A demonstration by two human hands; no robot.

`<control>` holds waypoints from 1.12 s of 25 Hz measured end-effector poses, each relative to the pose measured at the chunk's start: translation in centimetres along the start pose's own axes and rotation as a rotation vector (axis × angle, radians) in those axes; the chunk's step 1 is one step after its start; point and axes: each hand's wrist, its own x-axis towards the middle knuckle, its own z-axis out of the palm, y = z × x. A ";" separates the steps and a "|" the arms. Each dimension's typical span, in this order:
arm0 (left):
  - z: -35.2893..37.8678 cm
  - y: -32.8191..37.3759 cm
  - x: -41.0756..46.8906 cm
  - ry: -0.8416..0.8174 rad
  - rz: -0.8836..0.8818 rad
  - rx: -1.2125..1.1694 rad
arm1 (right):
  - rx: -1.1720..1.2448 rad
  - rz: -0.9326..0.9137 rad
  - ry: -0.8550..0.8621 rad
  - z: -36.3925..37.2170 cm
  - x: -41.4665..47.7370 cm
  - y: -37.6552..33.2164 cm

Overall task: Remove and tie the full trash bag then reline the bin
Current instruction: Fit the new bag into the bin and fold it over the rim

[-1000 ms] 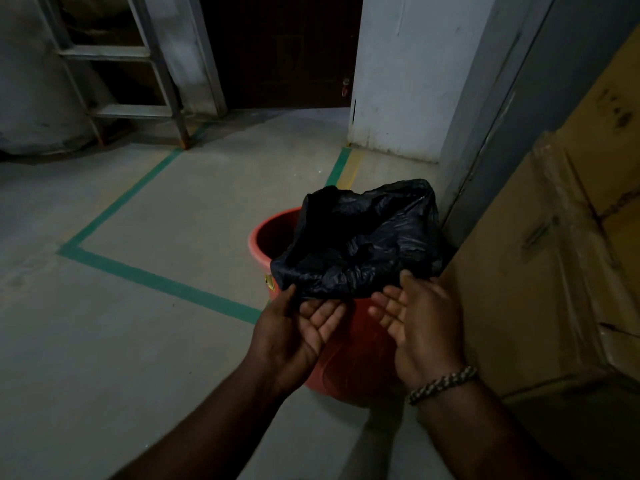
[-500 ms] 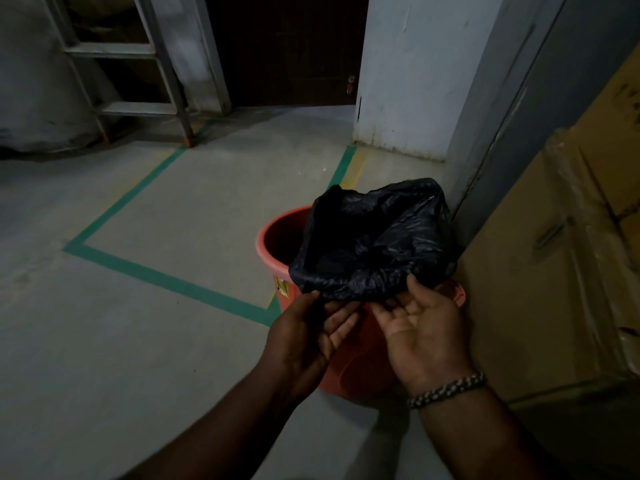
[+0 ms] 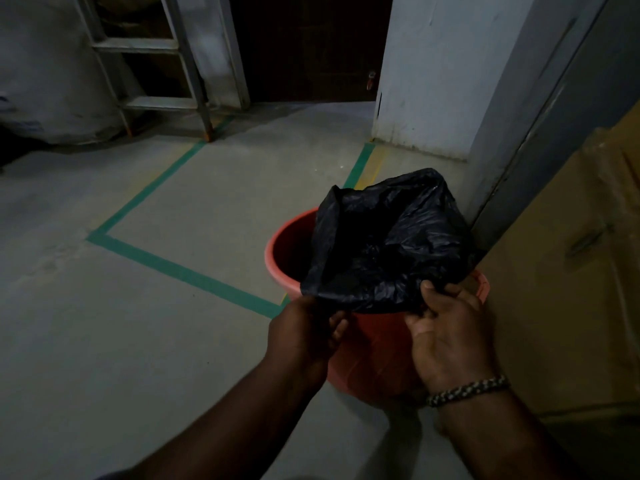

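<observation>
A black trash bag [image 3: 388, 244] hangs open over the right side of a red bin [image 3: 287, 251] that stands on the floor. My left hand [image 3: 304, 334] pinches the bag's near edge at its left corner. My right hand [image 3: 446, 330] grips the same edge at the right, thumb on top of the plastic. The bag's mouth faces me and its inside is dark. The left part of the bin's rim is bare.
A stack of cardboard boxes [image 3: 571, 271] stands close on the right, touching the bin's side. Behind the bin are a grey door frame [image 3: 526, 133] and a white wall. A metal ladder [image 3: 149, 64] leans at the back left. Green tape lines [image 3: 180, 268] mark the concrete floor.
Both hands were open beneath the bag's near edge; now their fingers have closed on that edge. The bag's mouth has spread a little wider.
</observation>
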 end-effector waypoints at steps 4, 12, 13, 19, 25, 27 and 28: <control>-1.0 0.4 0.2 0.397 0.233 0.340 | -0.011 -0.055 0.023 -0.3 0.5 -0.4; -1.7 2.6 0.7 0.470 0.496 1.304 | -0.030 -0.120 0.024 0.1 0.4 0.0; -1.8 2.5 0.6 0.480 0.464 1.434 | -0.036 -0.127 0.026 0.1 0.5 0.1; -2.3 3.7 1.4 0.189 0.484 0.807 | 0.002 -0.138 0.024 -0.3 0.9 -1.0; -1.5 4.1 0.2 0.002 0.110 -0.024 | 0.056 -0.062 0.009 -0.7 1.4 -1.1; -1.7 3.8 0.5 0.029 0.070 -0.026 | 0.068 -0.035 0.007 -0.9 1.4 -1.2; -1.7 3.6 0.4 0.057 0.053 -0.007 | 0.071 -0.025 -0.002 -0.9 1.2 -1.3</control>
